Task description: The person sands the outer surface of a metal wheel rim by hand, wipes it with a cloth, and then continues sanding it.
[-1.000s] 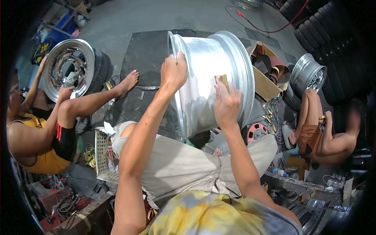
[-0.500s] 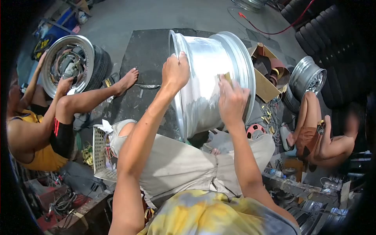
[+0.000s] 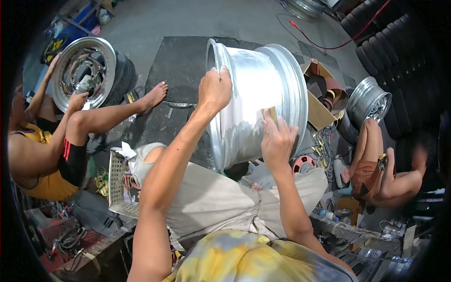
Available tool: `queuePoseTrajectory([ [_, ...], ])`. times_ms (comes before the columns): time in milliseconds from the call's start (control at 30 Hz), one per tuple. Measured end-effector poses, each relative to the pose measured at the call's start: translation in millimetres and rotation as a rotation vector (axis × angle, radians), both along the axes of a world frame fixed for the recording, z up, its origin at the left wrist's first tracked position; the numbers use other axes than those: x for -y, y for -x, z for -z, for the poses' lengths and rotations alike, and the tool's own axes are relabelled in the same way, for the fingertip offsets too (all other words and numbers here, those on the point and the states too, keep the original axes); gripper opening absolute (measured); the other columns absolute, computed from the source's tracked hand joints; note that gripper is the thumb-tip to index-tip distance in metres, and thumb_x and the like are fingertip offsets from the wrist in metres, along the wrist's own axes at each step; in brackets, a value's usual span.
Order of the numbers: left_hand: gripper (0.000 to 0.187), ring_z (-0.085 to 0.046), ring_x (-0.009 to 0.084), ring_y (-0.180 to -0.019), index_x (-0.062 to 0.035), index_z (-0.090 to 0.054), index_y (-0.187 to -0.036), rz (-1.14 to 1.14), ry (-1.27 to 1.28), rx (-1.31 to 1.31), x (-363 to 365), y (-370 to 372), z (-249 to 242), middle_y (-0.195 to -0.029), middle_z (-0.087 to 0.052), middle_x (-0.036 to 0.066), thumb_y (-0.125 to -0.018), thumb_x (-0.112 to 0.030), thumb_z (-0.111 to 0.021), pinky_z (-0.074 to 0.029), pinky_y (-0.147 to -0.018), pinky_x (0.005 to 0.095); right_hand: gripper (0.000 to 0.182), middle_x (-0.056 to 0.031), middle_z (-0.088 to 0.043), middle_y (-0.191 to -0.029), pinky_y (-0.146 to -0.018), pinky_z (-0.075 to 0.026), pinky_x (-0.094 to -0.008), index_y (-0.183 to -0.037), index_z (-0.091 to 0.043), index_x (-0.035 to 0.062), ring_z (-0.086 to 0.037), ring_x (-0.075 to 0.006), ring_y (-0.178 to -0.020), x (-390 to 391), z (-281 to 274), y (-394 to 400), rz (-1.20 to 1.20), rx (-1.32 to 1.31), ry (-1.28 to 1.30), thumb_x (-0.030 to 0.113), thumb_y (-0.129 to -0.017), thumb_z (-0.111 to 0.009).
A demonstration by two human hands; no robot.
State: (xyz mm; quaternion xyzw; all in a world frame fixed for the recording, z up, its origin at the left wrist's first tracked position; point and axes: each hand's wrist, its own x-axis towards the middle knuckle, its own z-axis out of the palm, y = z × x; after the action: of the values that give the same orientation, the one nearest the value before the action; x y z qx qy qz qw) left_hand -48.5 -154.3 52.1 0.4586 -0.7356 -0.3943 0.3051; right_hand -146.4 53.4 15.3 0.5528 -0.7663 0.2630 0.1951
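A large silver wheel rim (image 3: 251, 84) stands between my knees, its barrel facing me and dull near the lower part. My left hand (image 3: 216, 89) is closed round the rim's left edge. Against the barrel, toward its right side, my right hand (image 3: 278, 138) presses a small tan abrasive piece (image 3: 269, 113) under its fingertips.
An open cardboard box (image 3: 320, 117) with rolled sheets stands right of the rim. A white basket (image 3: 116, 183) is by my left leg. One person (image 3: 42, 160) at left handles another wheel (image 3: 84, 73); a second person (image 3: 380, 174) sits at right near a rim (image 3: 369, 101).
My right hand has moved slightly down along the barrel with the abrasive piece. My left hand keeps its hold on the edge, and the whole view has shifted a little.
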Motion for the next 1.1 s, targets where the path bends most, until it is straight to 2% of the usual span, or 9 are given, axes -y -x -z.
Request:
queuePoseTrajectory([
  [133,0.054,-0.066,0.0551,-0.102,0.0134,-0.067,-0.098,0.035,-0.021,-0.045,3,-1,-1,-0.099,-0.068,0.040,-0.106,-0.033,-0.043,-0.050,-0.093,0.0565,0.036,-0.0113,-0.067,-0.098,-0.082,-0.038,-0.0426,-0.132,-0.070,0.0051,-0.063,-0.0244,-0.093,41,-29,12,-0.007,-0.030,-0.005,0.014,-0.097,-0.065],
  [267,0.054,-0.066,0.0545,-0.101,0.0125,-0.067,-0.095,-0.009,0.022,-0.054,5,0,1,-0.098,-0.068,0.040,-0.106,-0.034,-0.043,-0.050,-0.092,0.0569,0.034,-0.0109,-0.067,-0.100,-0.082,-0.038,-0.0424,-0.129,-0.070,0.0046,-0.063,-0.0260,-0.093,13,-7,-4,-0.010,0.014,-0.004,0.014,-0.096,-0.064],
  [400,0.054,-0.066,0.0549,-0.102,0.0137,-0.068,-0.097,0.039,-0.032,-0.047,2,0,-2,-0.099,-0.068,0.040,-0.106,-0.034,-0.044,-0.050,-0.093,0.0565,0.033,-0.0118,-0.067,-0.098,-0.082,-0.038,-0.0418,-0.128,-0.071,0.0056,-0.063,-0.0260,-0.091,41,-27,11,-0.027,-0.003,-0.011,0.013,-0.097,-0.064],
  [533,0.055,-0.067,0.0547,-0.101,0.0142,-0.068,-0.097,0.010,-0.027,-0.041,4,0,-3,-0.097,-0.068,0.039,-0.106,-0.034,-0.044,-0.050,-0.093,0.0556,0.034,-0.0124,-0.067,-0.099,-0.082,-0.039,-0.0419,-0.128,-0.072,0.0059,-0.063,-0.0272,-0.088,27,-12,2,-0.052,0.008,0.080,0.009,-0.095,-0.065],
  [667,0.055,-0.067,0.0547,-0.102,0.0147,-0.068,-0.101,0.033,-0.036,-0.024,-1,-2,-9,-0.099,-0.068,0.040,-0.106,-0.034,-0.044,-0.051,-0.094,0.0547,0.036,-0.0111,-0.067,-0.099,-0.081,-0.038,-0.0421,-0.128,-0.072,0.0064,-0.064,-0.0266,-0.089,29,-24,7,-0.021,-0.008,-0.024,0.008,-0.093,-0.066],
  [767,0.055,-0.067,0.0548,-0.101,0.0145,-0.069,-0.099,0.009,-0.045,-0.051,0,-1,-7,-0.099,-0.069,0.039,-0.106,-0.034,-0.044,-0.051,-0.094,0.0550,0.034,-0.0110,-0.066,-0.097,-0.079,-0.037,-0.0426,-0.127,-0.072,0.0062,-0.063,-0.0273,-0.088,47,-26,13,-0.003,-0.026,-0.007,0.010,-0.094,-0.065],
  [867,0.055,-0.067,0.0545,-0.101,0.0149,-0.068,-0.099,0.031,-0.037,-0.013,5,0,-6,-0.099,-0.069,0.039,-0.106,-0.034,-0.043,-0.051,-0.094,0.0553,0.034,-0.0124,-0.065,-0.096,-0.080,-0.037,-0.0437,-0.128,-0.071,0.0057,-0.062,-0.0289,-0.085,10,-11,-1,-0.016,0.021,-0.022,0.012,-0.095,-0.064],
  [1000,0.054,-0.068,0.0534,-0.100,0.0135,-0.069,-0.098,0.028,-0.039,-0.012,0,0,-9,-0.097,-0.069,0.039,-0.106,-0.034,-0.044,-0.051,-0.093,0.0565,0.034,-0.0122,-0.066,-0.098,-0.081,-0.038,-0.0442,-0.130,-0.070,0.0050,-0.064,-0.0267,-0.091,36,-35,7,0.030,-0.025,-0.093,0.013,-0.097,-0.063],
  [1100,0.054,-0.068,0.0532,-0.099,0.0127,-0.069,-0.097,0.012,-0.027,-0.024,3,1,-6,-0.096,-0.069,0.038,-0.106,-0.034,-0.044,-0.051,-0.093,0.0566,0.035,-0.0120,-0.066,-0.099,-0.080,-0.037,-0.0443,-0.129,-0.070,0.0053,-0.065,-0.0260,-0.092,38,-19,1,-0.058,-0.059,-0.029,0.011,-0.096,-0.063],
])
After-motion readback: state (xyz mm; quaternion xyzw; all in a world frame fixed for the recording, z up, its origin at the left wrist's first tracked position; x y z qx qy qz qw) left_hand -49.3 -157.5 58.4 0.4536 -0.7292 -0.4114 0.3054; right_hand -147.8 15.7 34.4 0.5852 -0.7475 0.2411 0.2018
